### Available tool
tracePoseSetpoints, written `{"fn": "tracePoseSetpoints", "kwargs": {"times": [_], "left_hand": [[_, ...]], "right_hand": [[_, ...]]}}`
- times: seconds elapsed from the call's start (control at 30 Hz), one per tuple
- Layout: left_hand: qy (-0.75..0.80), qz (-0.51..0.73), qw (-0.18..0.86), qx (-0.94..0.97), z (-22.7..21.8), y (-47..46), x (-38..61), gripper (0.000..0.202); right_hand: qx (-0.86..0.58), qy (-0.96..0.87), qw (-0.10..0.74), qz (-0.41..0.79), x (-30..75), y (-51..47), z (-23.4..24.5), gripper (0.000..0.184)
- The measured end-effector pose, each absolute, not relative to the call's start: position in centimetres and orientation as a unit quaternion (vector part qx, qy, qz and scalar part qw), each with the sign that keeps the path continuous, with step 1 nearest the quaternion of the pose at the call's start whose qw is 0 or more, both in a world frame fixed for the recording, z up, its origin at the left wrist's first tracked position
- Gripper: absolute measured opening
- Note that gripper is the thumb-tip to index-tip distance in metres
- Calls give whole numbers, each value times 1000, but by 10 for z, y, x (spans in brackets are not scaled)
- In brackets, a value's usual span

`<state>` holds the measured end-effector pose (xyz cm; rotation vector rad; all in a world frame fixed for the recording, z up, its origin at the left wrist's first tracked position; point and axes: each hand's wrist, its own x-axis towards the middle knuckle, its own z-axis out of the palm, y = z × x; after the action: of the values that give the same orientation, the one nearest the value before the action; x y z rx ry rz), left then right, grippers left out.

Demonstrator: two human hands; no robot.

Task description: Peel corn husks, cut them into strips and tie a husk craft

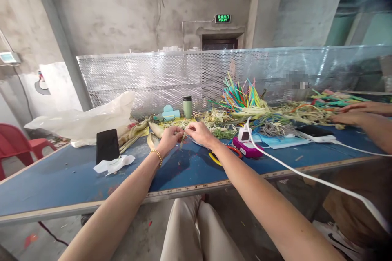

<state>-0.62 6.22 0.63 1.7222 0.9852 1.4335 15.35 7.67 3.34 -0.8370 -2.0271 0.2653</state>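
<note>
Gold beaded bracelet point(159, 157), cream trousers point(182, 228)

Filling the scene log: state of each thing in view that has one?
Left hand: fingertips pinched; anything held too small to tell
Right hand: likewise pinched, beside the left
Black phone: screen dark
White tissue: crumpled
Green bottle: upright, black lid on
Plastic bag: crumpled
Coloured strips: fanned upward, bunched
Exit sign: lit
Dark door: open or shut, cannot tell

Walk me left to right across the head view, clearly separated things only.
Red plastic chair → black rectangular phone → the person's bare left hand → the person's bare right hand → purple box-shaped object → black-screened, white-edged device.
</note>
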Motion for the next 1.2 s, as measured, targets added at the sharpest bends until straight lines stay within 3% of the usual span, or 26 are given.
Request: {"fn": "tracePoseSetpoints", "kwargs": {"times": [0.33, 0.6, 0.9, 1.2], "left_hand": [[402, 534, 276, 691, 7, 64, -9, 11], [385, 579, 412, 588, 15, 56, -10, 25], [392, 551, 299, 673, 10, 62, -9, 21], [333, 554, 479, 593, 15, 48, -1, 32]], "right_hand": [[-351, -820, 445, 80, 150, 74, 33, 14], [-344, -817, 455, 81, 149, 72, 34, 17], [-354, -816, 454, 57, 149, 71, 32, 17], [-379, -792, 479, 12, 142, 75, 27, 13]]}}
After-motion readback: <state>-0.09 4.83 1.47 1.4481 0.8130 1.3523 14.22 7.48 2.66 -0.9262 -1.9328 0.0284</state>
